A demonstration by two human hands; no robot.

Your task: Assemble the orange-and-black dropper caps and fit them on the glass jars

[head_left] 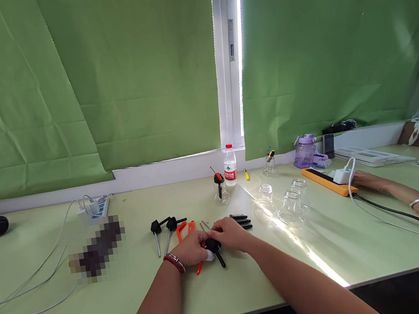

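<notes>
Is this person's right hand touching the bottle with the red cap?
Apart. The head view shows a stretch of tabletop between the right hand and the red-capped bottle, which stands farther back.

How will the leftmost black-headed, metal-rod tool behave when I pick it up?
The leftmost black-headed tool should feel stiff, judging by its straight metal rod. Lifted by the rod, it may swing head-down, since the bulk sits at that end. The black arm jutting sideways from its head probably limits rolling.
</notes>
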